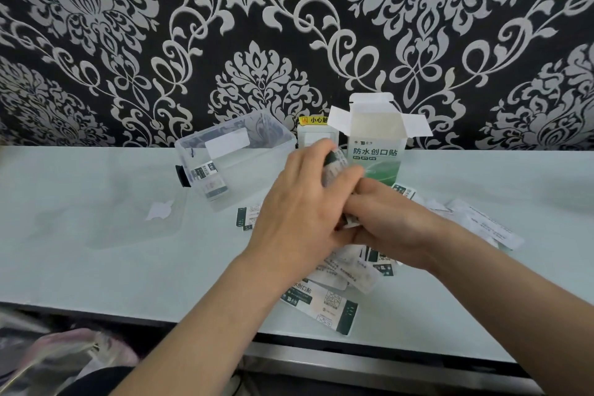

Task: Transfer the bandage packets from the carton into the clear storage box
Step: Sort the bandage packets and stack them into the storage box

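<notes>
The white and green bandage carton (377, 141) stands upright at the back of the table with its top flaps open. Left of it sits the clear storage box (234, 154), lid off, with a few bandage packets (208, 180) inside. My left hand (299, 212) grips a blurred stack of packets (336, 167) in front of the carton. My right hand (385, 222) meets it from the right, fingers curled round the lower end of the same stack. Several loose packets (328, 299) lie scattered under and around both hands.
The clear lid (135, 219) lies flat on the pale table left of the box. A white wall socket (313, 137) with a yellow sticker stands behind the carton. More packets (482, 222) spread to the right. The table's front edge (128, 315) runs below, with bags beneath it.
</notes>
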Action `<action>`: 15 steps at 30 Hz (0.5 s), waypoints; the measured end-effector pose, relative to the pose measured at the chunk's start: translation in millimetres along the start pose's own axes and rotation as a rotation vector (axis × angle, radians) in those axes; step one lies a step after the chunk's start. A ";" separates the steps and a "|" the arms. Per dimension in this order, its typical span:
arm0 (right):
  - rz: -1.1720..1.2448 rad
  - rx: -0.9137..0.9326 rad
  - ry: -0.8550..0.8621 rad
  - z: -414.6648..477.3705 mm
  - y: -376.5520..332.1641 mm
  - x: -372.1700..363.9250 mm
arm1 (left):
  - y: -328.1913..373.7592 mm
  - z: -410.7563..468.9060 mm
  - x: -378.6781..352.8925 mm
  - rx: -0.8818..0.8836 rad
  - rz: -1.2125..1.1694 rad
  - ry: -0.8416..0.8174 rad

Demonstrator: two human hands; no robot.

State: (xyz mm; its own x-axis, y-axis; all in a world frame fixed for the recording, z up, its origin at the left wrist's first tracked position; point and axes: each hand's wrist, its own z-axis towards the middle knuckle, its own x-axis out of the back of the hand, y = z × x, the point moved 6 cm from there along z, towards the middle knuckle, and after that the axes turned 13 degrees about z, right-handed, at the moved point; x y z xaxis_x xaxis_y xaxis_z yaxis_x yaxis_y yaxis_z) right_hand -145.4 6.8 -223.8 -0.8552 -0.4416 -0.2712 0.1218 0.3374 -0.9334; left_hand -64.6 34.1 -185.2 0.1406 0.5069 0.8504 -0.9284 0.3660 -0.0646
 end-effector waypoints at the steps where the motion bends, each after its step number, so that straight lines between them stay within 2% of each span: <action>1: -0.016 0.018 0.012 -0.5 -1.0 0.3 | 2.4 0.3 0.2 -0.022 0.014 0.003; 3: -0.075 0.054 0.022 -1.7 -5.1 0.7 | -0.8 1.3 -1.8 0.038 -0.127 -0.067; 5: -0.137 0.073 0.025 -2.3 -9.6 3.6 | -11.1 1.2 -6.7 0.131 -0.397 -0.224; 7: -0.128 0.040 -0.038 -3.2 -12.1 3.9 | -19.5 3.4 -5.9 0.160 -0.593 -0.285; 9: -0.033 -0.069 -0.188 -6.2 -10.4 -0.6 | -28.9 6.9 2.4 0.196 -0.726 -0.185; 11: 0.110 -0.195 -0.351 -11.9 -7.7 -6.4 | -35.2 7.3 11.3 0.265 -0.855 -0.018; 13: 0.250 -0.283 -0.480 -16.9 -4.7 -15.6 | -33.5 5.5 20.1 0.273 -0.910 0.133; 15: 0.385 -0.352 -0.566 -19.4 0.5 -24.5 | -26.4 4.1 26.1 0.249 -0.942 0.209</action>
State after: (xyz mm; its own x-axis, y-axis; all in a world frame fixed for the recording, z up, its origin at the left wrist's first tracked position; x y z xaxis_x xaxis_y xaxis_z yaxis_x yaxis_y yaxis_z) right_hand -134.2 33.9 -213.1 -0.3856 -0.5657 -0.7289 0.1099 0.7562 -0.6450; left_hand -37.8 34.5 -159.1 0.8925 0.2303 0.3878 -0.4494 0.5273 0.7211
